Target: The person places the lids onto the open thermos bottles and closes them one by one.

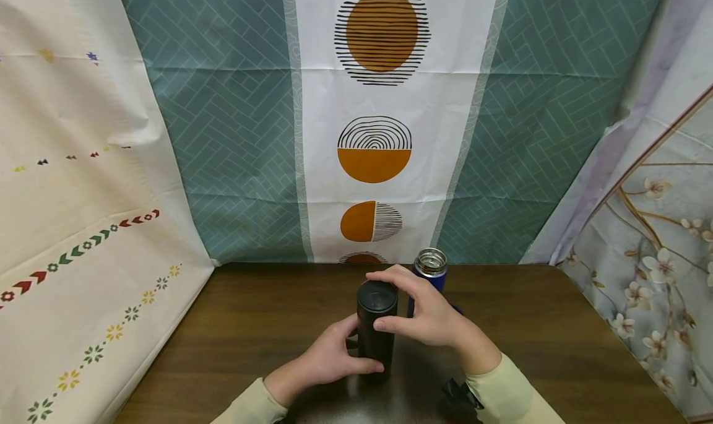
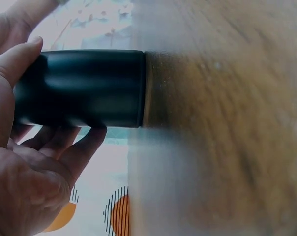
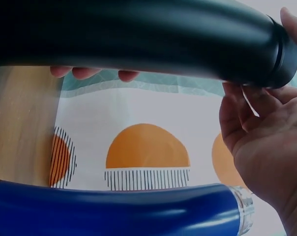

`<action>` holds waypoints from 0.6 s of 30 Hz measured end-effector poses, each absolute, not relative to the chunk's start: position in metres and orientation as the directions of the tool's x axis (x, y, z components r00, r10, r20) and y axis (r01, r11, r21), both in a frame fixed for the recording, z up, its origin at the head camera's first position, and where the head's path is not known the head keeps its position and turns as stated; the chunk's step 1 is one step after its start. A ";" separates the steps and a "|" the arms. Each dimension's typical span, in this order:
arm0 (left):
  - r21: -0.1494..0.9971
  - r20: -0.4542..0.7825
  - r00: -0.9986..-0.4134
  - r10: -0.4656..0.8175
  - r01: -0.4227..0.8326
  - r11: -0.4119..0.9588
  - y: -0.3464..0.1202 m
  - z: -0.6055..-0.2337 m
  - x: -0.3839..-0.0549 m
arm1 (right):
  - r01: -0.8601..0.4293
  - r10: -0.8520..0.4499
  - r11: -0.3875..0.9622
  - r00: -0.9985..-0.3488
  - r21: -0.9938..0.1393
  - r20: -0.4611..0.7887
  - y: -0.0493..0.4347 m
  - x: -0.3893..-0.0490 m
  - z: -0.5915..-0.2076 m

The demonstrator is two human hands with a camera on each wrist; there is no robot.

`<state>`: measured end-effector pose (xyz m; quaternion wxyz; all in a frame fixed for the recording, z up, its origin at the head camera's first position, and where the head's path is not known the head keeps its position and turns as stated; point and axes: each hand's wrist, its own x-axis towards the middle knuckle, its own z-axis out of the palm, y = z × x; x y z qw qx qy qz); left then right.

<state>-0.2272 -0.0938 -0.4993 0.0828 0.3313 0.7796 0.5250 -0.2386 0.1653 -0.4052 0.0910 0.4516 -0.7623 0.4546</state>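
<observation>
A black cylindrical flask (image 1: 377, 337) stands upright on the table, its round lid (image 1: 377, 295) on top. My left hand (image 1: 334, 354) holds its body low down, thumb on the near side and fingers behind, as the left wrist view shows of the flask (image 2: 89, 88). Around the lid my right hand (image 1: 426, 306) has its thumb in front and fingers at the far side. Just behind the right hand stands a blue flask (image 1: 437, 280) with its steel mouth uncovered. In the right wrist view the blue flask (image 3: 119, 209) lies alongside the black one, apart from it.
A small dark thing (image 1: 457, 309), partly hidden by the right wrist, lies beside the blue flask. The brown wooden table (image 1: 267, 306) ends at a patterned curtain (image 1: 239, 133) behind. Fabric also hangs at the left (image 1: 95, 226) and right (image 1: 657, 275).
</observation>
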 end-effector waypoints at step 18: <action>0.874 0.187 -0.753 0.631 0.421 0.243 -0.097 -0.500 -0.229 | -0.662 -0.689 -0.096 -0.495 -0.743 0.530 0.166 -0.250 -0.414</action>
